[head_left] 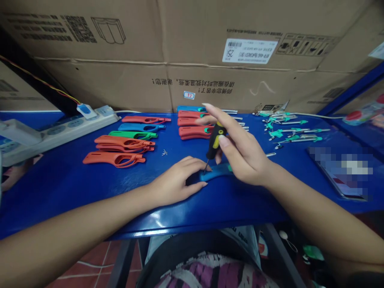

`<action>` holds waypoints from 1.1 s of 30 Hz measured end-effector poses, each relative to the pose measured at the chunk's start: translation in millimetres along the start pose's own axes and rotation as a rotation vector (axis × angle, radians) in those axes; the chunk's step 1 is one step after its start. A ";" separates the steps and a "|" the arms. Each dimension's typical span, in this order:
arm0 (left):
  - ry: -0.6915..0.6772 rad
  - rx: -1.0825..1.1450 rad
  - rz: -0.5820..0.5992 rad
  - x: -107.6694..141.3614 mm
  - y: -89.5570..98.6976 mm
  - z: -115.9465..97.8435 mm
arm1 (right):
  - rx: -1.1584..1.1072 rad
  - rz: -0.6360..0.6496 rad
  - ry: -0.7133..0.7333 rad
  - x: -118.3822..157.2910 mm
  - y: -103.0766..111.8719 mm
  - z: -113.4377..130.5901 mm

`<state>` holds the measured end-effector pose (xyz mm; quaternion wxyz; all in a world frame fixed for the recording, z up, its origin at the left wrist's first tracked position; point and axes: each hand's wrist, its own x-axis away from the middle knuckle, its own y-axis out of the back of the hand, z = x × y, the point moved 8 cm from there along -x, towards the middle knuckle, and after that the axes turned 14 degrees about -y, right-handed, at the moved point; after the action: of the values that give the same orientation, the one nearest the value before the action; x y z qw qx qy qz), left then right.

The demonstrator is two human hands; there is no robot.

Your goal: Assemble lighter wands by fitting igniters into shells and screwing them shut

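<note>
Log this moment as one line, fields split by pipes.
left hand: steadying blue lighter casing | right hand: gripping black-and-yellow screwdriver, tip at casing | nearby: loose screws

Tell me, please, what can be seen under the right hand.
Under the right hand lies a blue lighter casing, with a green part showing. A metal tube shows past the hand. The stretch between is covered and cannot be seen.

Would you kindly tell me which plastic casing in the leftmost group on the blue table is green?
It is the green elongated plastic casing between that group's blue plastic casing and its orange plastic casings; no other there is green.
</note>
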<state>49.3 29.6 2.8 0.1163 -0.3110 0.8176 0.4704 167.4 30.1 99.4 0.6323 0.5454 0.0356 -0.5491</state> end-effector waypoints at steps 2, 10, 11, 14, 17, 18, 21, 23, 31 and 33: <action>0.006 0.001 0.000 0.0 0.1 0.6 | -0.031 -0.018 -0.046 -0.4 1.3 -4.4; -0.001 -0.002 0.001 0.9 -0.5 0.4 | -0.106 0.036 -0.032 -3.3 4.2 -2.4; -0.003 -0.005 0.001 0.7 -0.4 0.1 | -0.115 0.034 -0.021 -3.7 5.4 -1.1; -0.010 -0.016 -0.003 0.0 0.7 -1.1 | -0.049 -0.054 0.097 -1.5 12.8 7.7; -0.009 -0.020 0.004 -0.8 0.7 -1.5 | -0.038 0.001 0.078 -1.3 7.4 6.7; -0.006 -0.024 0.007 -0.8 0.4 -1.3 | -0.063 0.041 0.047 -1.6 4.1 4.8; -0.013 -0.033 0.003 -0.6 -0.2 -1.1 | -0.089 0.005 0.056 0.4 5.0 6.7; -0.022 -0.034 -0.008 -0.2 -0.1 -1.2 | -0.054 -0.082 0.136 3.8 10.1 13.8; 0.007 -0.003 -0.005 0.1 -0.8 0.2 | -0.088 -0.102 0.121 0.3 12.5 15.2; 0.008 0.002 -0.014 -0.1 -0.3 0.1 | -0.047 -0.157 0.163 1.9 15.9 16.7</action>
<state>49.6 29.7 2.7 0.1164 -0.3183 0.8164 0.4675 170.6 13.5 115.2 0.5951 0.5688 0.1425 -0.5496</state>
